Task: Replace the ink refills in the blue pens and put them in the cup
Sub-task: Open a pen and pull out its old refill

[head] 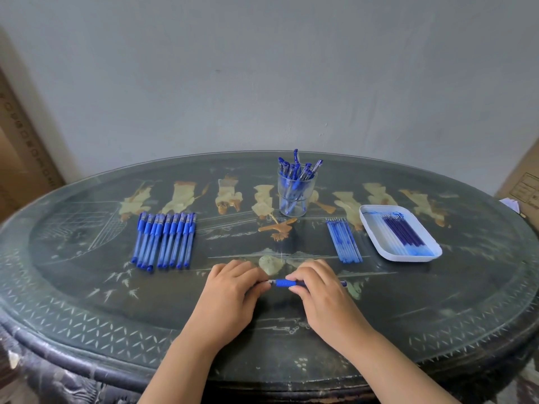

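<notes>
At the near centre of the oval table, 2 hands hold 1 blue pen level, just above the glass top. Left hand: fingers curled, thumb and fingertips pinching the pen's tip end, where a short silver point shows. Right hand: fingers curled over the ribbed blue grip and the barrel behind it; the barrel's rear end projects past the hand to the right. Neither hand is spread open, and each has hold of the same pen.

Step in hand, as judged: the tip section is being turned against the barrel. Whether it is coming off or going back on cannot be told, since no refill is visible inside the covered part.

Supplies. A row of capped blue pens lies to the left, side by side and touching. A clear cup at the far centre already holds a cluster of pens standing on end. Right of centre lies a bundle of loose refills; just beside it, a white tray holds more refills, some dark with ink, some pale.

Next move, as judged: if the tip is loosening, it must be pulled free and the refill exchanged at the right. If tightening, the pen needs carrying up to the cup, well apart from the hands.
</notes>
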A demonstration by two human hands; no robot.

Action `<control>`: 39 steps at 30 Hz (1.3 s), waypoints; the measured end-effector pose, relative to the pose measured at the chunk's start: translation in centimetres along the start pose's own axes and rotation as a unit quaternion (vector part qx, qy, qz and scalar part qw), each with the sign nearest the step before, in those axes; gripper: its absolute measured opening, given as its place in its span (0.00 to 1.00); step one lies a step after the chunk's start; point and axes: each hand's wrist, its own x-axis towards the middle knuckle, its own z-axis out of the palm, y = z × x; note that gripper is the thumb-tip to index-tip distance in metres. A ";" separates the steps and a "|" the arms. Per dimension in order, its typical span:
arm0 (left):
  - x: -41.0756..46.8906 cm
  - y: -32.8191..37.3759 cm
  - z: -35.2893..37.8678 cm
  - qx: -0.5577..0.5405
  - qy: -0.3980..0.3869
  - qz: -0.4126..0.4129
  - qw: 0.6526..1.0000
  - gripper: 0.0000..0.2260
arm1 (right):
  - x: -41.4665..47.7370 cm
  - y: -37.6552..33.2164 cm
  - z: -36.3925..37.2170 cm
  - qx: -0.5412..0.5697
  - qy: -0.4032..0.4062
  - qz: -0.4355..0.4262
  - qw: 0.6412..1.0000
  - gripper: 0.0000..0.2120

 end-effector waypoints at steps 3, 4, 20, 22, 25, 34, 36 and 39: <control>-0.1 0.1 -0.1 -0.018 -0.017 -0.008 1.000 0.14 | 0.0 -0.2 -0.2 -0.004 0.004 -0.013 1.000 0.10; -0.1 0.1 -0.2 -0.029 -0.028 -0.019 0.999 0.16 | 0.0 -0.3 -0.2 -0.006 0.005 -0.014 1.000 0.09; 0.0 0.5 -0.2 -0.071 -0.005 -0.041 0.997 0.15 | 0.0 -0.1 -0.1 -0.005 0.018 0.000 1.000 0.06; 0.2 0.6 -0.2 -0.036 0.006 -0.033 0.999 0.13 | 0.0 -0.1 -0.1 -0.011 0.018 0.002 1.000 0.08; 0.2 0.6 -0.2 -0.045 0.009 -0.038 0.998 0.22 | 0.0 -0.1 -0.1 -0.020 0.017 0.009 1.000 0.12; 0.1 0.5 -0.3 -0.047 0.024 -0.016 0.998 0.14 | -0.1 -0.2 -0.1 -0.031 0.008 0.006 0.999 0.10; 0.1 0.7 -0.5 -0.058 0.006 -0.025 0.998 0.19 | 0.0 -0.2 -0.1 -0.029 0.009 0.007 1.000 0.11; -0.2 0.6 -0.5 -0.093 -0.003 -0.042 0.995 0.20 | 0.0 -0.2 -0.1 -0.027 0.014 0.005 1.000 0.11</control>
